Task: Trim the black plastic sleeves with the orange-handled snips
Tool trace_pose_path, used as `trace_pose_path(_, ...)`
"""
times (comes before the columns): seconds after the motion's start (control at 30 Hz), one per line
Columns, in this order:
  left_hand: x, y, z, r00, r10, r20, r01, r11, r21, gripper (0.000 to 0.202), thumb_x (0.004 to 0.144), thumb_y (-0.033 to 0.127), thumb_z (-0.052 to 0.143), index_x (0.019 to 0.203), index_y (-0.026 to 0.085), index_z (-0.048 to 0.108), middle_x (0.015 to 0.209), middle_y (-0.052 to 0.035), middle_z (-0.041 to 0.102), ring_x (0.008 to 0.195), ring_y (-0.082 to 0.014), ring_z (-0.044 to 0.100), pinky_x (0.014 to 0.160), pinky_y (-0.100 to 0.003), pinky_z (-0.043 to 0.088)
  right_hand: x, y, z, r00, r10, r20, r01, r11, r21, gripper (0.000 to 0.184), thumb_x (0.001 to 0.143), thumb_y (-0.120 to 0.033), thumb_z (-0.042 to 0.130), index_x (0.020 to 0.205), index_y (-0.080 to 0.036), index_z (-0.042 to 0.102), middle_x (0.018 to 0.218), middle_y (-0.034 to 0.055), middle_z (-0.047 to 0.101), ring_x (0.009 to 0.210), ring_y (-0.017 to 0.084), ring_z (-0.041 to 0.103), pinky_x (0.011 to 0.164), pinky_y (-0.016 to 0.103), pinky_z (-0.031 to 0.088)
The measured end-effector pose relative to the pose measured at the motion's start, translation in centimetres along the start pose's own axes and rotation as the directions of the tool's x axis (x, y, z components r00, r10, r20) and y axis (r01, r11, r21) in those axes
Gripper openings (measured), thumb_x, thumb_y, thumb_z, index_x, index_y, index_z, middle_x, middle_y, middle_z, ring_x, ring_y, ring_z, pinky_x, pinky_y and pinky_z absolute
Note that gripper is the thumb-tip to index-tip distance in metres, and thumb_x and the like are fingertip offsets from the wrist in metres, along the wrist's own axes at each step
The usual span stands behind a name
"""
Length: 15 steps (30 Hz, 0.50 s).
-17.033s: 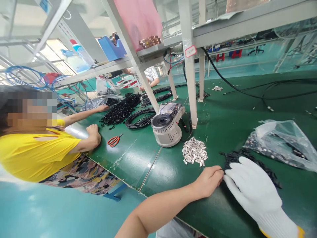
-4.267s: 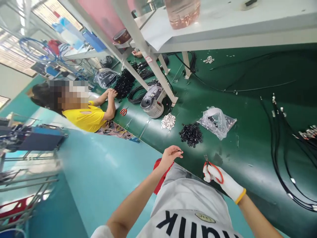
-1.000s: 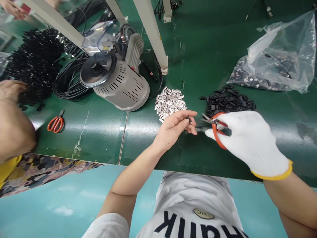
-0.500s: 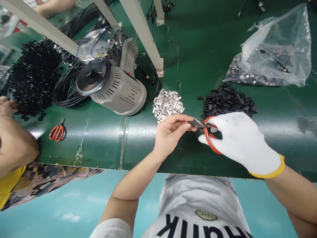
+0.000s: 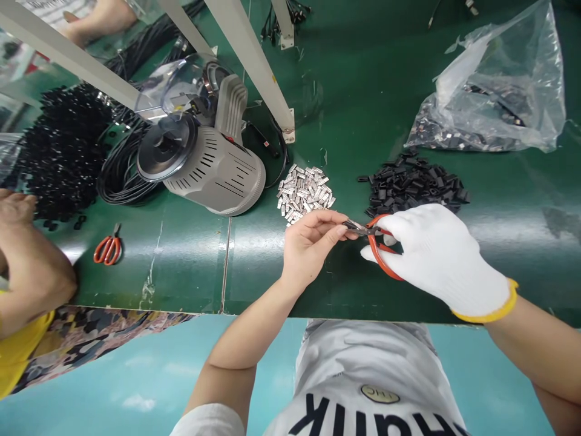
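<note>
My bare left hand (image 5: 309,245) pinches a tiny dark part between thumb and fingertips, just above the green table's near edge. My right hand (image 5: 436,254), in a white glove with a yellow cuff, grips orange-handled scissors (image 5: 376,245) whose blades meet the pinched part at my left fingertips. A pile of small silver metal pieces (image 5: 303,192) lies just beyond my left hand. A heap of small black plastic parts (image 5: 415,181) lies just beyond my right hand.
A grey round tape dispenser (image 5: 204,160) stands left of the silver pile beside a white frame post (image 5: 254,60). A clear bag of parts (image 5: 494,97) lies at the far right. A co-worker's arm (image 5: 31,260), a second pair of orange scissors (image 5: 108,248) and black cable coils (image 5: 120,172) are on the left.
My two hands have come together: the scissor blades moved left to the part pinched in my left fingers. The view has shifted slightly; the piles stay where they were.
</note>
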State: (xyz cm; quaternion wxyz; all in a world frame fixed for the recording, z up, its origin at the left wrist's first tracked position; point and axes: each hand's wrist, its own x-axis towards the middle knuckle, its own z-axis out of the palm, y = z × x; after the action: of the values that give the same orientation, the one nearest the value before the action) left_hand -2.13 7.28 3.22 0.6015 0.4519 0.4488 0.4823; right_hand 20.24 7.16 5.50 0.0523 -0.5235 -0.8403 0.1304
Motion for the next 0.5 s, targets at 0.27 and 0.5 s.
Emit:
trace_pose_path(0.27,-0.02,-0.54,0.04,0.999,0.039,-0.008,-0.039,0.997,-0.067,0.017,0.088,0.025,0.083,0.099,0.017,0.073,0.087,-0.0033,0.080,0.079,-0.0164,0.081,0.079,-0.027,0.066,-0.23,-0.01,0.75,0.997,-0.020,-0.075,0.019,1.000,-0.011,0.037,0.098,-0.055,0.052,0.090,-0.022,0.066,0.072,0.0015,0.063,0.068,0.018,0.046,0.076,0.035,0.026)
trace_pose_path(0.5,-0.15,-0.94,0.39,0.998,0.056,-0.009,-0.057,0.994,-0.096,0.019,0.088,0.027,0.084,0.098,0.017,0.072,0.090,-0.0037,0.079,0.078,-0.0161,0.080,0.078,-0.028,0.066,-0.04,-0.30,0.64,0.999,-0.035,-0.040,0.035,0.999,0.005,0.037,0.100,-0.055,0.049,0.092,-0.021,0.063,0.076,0.0018,0.062,0.070,0.018,0.047,0.078,0.034,0.028)
